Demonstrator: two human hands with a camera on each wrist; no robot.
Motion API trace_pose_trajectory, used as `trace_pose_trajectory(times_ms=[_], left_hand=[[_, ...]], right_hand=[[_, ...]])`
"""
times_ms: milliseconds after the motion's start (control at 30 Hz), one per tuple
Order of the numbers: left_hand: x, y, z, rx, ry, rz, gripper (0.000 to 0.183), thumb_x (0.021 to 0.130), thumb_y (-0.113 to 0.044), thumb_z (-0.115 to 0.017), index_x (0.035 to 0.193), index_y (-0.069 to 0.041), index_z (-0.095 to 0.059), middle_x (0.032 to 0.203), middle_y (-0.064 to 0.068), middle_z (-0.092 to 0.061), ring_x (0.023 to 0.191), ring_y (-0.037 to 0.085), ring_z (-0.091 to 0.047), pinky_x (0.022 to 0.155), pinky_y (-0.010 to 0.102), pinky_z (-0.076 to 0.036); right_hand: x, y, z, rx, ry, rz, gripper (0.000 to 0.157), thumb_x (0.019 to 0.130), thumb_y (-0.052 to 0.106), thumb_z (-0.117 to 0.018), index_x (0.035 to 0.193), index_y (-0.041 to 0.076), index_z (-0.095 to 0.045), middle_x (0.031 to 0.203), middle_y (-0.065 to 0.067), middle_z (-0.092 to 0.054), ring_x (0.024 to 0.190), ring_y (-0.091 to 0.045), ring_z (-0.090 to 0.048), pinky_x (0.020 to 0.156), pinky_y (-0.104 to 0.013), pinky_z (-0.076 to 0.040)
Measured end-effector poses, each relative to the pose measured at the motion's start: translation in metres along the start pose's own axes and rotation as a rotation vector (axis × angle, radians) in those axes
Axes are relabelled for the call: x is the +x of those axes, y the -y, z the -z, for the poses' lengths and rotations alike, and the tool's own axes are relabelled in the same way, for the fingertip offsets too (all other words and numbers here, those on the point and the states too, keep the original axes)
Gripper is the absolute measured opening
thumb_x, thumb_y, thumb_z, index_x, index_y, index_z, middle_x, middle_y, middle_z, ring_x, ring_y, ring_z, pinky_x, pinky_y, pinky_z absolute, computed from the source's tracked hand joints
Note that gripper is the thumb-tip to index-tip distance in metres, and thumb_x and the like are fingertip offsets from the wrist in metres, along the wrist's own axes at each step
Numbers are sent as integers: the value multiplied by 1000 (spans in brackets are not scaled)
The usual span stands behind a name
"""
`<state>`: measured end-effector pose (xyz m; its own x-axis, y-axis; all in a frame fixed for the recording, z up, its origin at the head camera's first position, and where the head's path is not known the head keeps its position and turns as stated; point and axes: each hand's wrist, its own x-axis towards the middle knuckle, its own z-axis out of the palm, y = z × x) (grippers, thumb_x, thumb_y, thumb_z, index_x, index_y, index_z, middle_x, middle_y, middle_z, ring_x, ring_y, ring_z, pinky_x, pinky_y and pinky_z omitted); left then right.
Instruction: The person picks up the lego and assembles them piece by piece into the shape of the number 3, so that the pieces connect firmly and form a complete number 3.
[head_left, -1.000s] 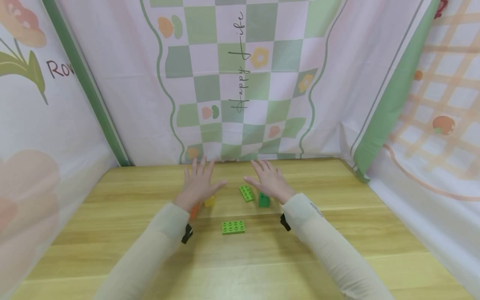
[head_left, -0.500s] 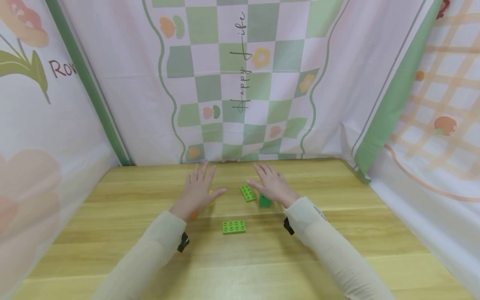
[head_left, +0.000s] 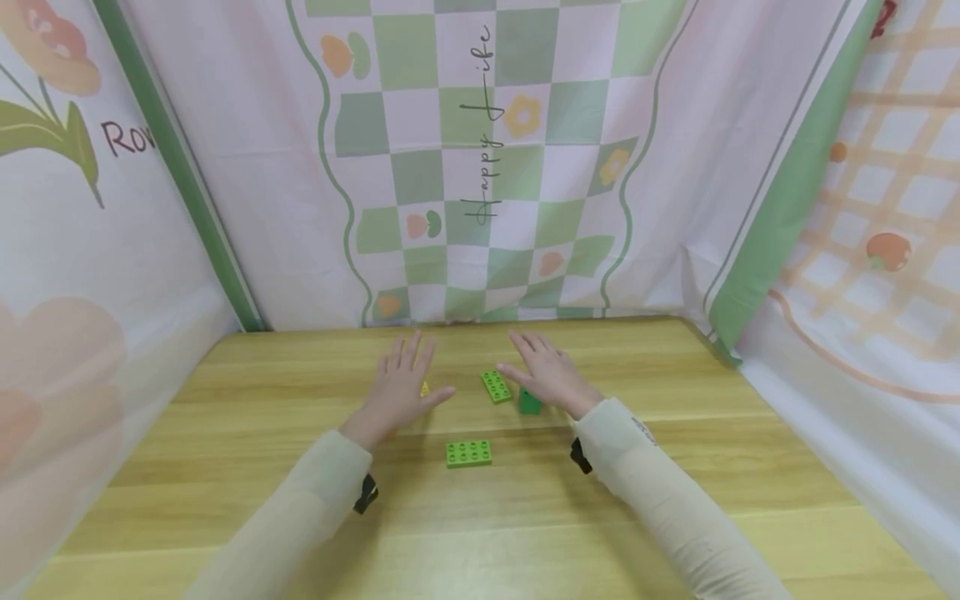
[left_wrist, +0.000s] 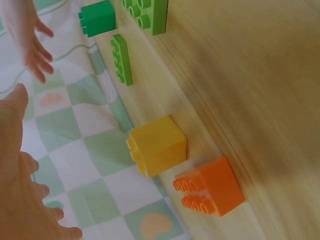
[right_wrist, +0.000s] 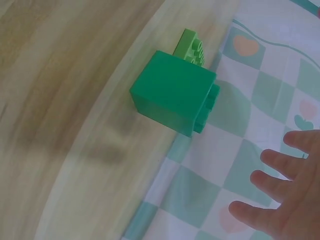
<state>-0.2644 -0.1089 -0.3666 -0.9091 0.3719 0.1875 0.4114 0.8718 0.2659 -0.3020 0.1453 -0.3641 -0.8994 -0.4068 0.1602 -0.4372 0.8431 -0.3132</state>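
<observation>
My left hand (head_left: 396,395) hovers over the left group of blocks with its fingers spread, holding nothing. Below it stand a yellow building block (left_wrist: 159,145) and an orange building block (left_wrist: 214,187), both mostly covered by the hand in the head view. My right hand (head_left: 553,377) is held above the table, fingers straight, nothing in it. Partly under that hand is a dark green building block (right_wrist: 172,92). Left of this one lies a flat light green brick (head_left: 496,387), set at a slant. A second flat light green brick (head_left: 468,454) lies nearer the front, between the forearms.
The wooden table (head_left: 480,533) reaches back to a checked curtain (head_left: 480,167). White printed cloth (head_left: 60,250) walls in the left side, and another patterned cloth (head_left: 885,250) the right. Both wrists carry a small black device (head_left: 366,493) under the sleeve.
Both hands have drawn back slightly towards the front, the left a little more, now covering most of the yellow and orange blocks. The blocks stay in place.
</observation>
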Motion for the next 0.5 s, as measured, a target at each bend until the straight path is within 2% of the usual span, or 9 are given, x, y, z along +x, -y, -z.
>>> trace_pose_trajectory(times_ms=[500], left_hand=[[-5,1,-10,1,-4,-81,83,91,-53,-46,146,-4,-9,149,19,0,134,41,-2,107,48,-5]], right_hand=[[-6,-5,-2,79,43,4,75,93,55,-38,146,6,-19,146,-20,-23,132,-37,-21,104,-54,-19]])
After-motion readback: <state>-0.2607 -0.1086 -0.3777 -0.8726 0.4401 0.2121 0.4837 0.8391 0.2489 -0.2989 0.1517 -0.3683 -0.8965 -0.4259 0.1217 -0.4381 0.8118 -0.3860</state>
